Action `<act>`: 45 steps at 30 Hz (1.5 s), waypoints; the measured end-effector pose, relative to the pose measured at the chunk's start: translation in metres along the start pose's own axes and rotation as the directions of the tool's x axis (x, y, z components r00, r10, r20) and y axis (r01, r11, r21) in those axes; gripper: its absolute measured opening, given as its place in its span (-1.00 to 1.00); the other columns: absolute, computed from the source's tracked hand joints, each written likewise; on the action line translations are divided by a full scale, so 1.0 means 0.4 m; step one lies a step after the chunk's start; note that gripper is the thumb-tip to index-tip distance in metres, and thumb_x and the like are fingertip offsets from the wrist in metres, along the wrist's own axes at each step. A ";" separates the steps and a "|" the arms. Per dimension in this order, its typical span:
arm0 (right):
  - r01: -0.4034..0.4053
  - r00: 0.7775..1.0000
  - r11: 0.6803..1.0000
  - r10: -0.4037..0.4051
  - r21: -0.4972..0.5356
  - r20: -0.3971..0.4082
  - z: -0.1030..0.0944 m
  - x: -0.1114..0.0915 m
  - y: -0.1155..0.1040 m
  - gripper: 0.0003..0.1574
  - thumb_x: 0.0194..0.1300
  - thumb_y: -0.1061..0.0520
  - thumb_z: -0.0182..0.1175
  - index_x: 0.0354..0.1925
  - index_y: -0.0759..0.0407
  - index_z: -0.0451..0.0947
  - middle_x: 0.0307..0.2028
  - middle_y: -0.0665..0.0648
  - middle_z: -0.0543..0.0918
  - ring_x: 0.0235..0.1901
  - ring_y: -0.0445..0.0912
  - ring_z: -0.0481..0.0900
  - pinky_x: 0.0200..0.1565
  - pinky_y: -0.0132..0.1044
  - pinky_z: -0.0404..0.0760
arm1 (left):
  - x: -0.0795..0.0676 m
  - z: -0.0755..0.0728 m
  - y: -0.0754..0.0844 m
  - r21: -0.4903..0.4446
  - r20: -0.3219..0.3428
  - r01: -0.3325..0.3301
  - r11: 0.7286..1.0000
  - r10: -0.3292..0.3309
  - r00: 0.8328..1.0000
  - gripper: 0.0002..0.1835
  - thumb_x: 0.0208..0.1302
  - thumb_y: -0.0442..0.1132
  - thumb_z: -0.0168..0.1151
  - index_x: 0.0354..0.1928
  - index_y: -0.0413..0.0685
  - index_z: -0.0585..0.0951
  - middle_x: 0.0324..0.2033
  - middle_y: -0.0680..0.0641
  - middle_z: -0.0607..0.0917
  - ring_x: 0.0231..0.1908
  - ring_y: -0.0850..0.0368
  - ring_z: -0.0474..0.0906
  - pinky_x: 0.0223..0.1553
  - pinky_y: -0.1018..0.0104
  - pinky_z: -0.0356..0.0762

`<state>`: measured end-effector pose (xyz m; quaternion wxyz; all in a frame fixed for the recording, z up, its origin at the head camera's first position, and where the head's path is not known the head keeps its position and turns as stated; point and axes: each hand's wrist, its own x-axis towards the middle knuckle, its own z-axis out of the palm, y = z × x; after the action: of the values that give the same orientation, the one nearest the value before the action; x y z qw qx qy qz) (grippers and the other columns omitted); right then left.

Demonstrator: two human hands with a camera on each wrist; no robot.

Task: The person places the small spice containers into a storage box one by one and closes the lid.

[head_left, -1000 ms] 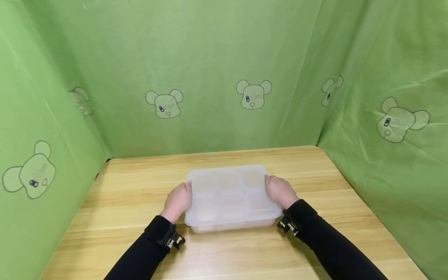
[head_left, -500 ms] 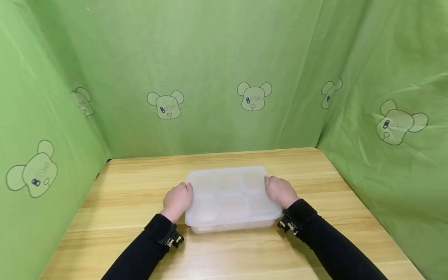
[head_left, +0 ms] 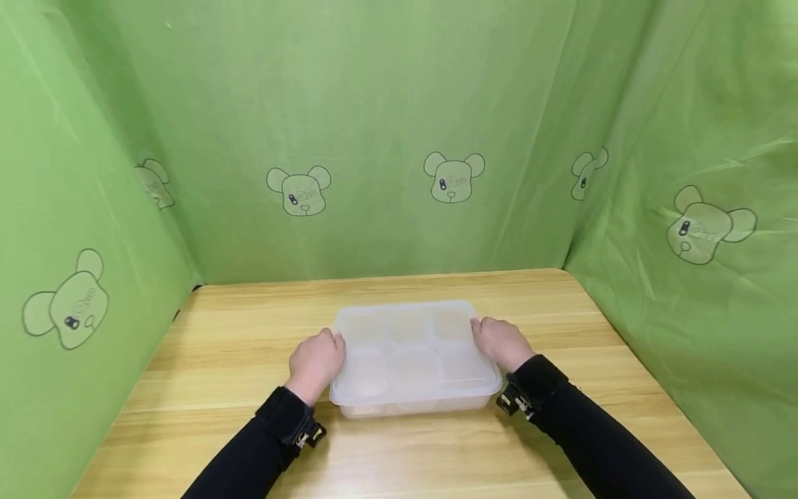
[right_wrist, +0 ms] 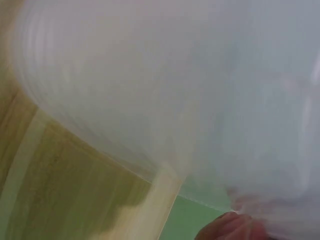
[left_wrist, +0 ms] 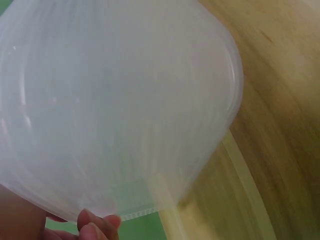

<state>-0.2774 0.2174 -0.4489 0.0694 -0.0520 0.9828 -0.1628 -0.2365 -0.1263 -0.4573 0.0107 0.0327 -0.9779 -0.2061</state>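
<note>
A translucent white plastic food box (head_left: pixel 414 409) with a lid (head_left: pixel 399 357) on it sits mid-table in the head view. Several rounded compartments show faintly through the lid. My left hand (head_left: pixel 316 362) grips the box's left side, its thumb up at the lid's edge. On the opposite side, my right hand (head_left: pixel 501 343) grips the right edge. The left wrist view is mostly the cloudy box wall (left_wrist: pixel 115 100), with curled fingertips (left_wrist: pixel 95 227) under its lower edge. Fingers (right_wrist: pixel 235 227) also meet the box edge in the right wrist view.
The box is on a light wood-grain table (head_left: pixel 399 457). Green cloth (head_left: pixel 374 83) printed with bear heads hangs behind the table and along both sides. Each wrist wears a black band with a small camera, such as the left one (head_left: pixel 312 434).
The head view has tilted slightly, so the cloth and table sit a little lower in it. My left hand has shifted slightly along the box's side; both hands keep their grip.
</note>
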 end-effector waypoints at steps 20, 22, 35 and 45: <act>0.021 1.000 0.999 -0.020 -0.041 0.020 -0.045 0.025 -0.004 -0.40 0.57 -0.07 -0.13 -0.08 0.46 0.55 -0.37 0.24 0.59 -0.42 0.07 0.54 -0.31 -0.05 0.56 | -0.074 -0.024 0.016 0.137 -0.046 -0.076 0.988 0.083 0.995 -0.59 0.46 0.00 0.01 -0.26 -0.25 0.60 -0.54 -0.16 0.59 -0.52 -0.10 0.59 -0.59 0.04 0.49; 0.025 0.999 0.999 -0.024 -0.043 0.027 -0.050 0.028 -0.002 -0.41 0.56 -0.08 -0.12 -0.07 0.45 0.54 -0.37 0.23 0.59 -0.42 0.06 0.54 -0.31 -0.05 0.56 | -0.083 -0.026 0.018 0.141 -0.049 -0.085 0.986 0.093 0.994 -0.60 0.45 -0.01 0.03 -0.29 -0.24 0.60 -0.56 -0.15 0.58 -0.54 -0.08 0.57 -0.60 0.05 0.48; 0.089 0.996 0.995 -0.087 -0.053 0.032 -0.082 0.058 0.009 -0.47 0.50 -0.10 0.05 0.01 0.38 0.48 -0.18 0.31 0.64 -0.24 0.13 0.59 -0.13 0.05 0.57 | -0.140 -0.038 0.030 0.184 -0.056 -0.128 0.975 0.141 0.988 -0.56 0.42 0.02 0.10 -0.27 -0.30 0.59 -0.57 -0.17 0.61 -0.55 -0.11 0.60 -0.61 0.05 0.50; 0.167 0.985 0.983 -0.164 -0.070 0.051 -0.086 0.096 0.014 -0.49 0.52 -0.02 0.04 0.18 0.35 0.43 -0.20 0.29 0.68 -0.27 0.07 0.60 -0.13 0.02 0.57 | -0.178 -0.046 0.045 0.186 -0.046 -0.140 0.973 0.151 0.987 -0.52 0.40 0.07 0.16 -0.22 -0.33 0.57 -0.55 -0.15 0.60 -0.57 -0.10 0.59 -0.60 0.06 0.52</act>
<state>-0.3210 0.2287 -0.4233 0.0759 -0.1395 0.9787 -0.1304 -0.1658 -0.1126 -0.4337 0.0520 -0.0322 -0.9916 -0.1136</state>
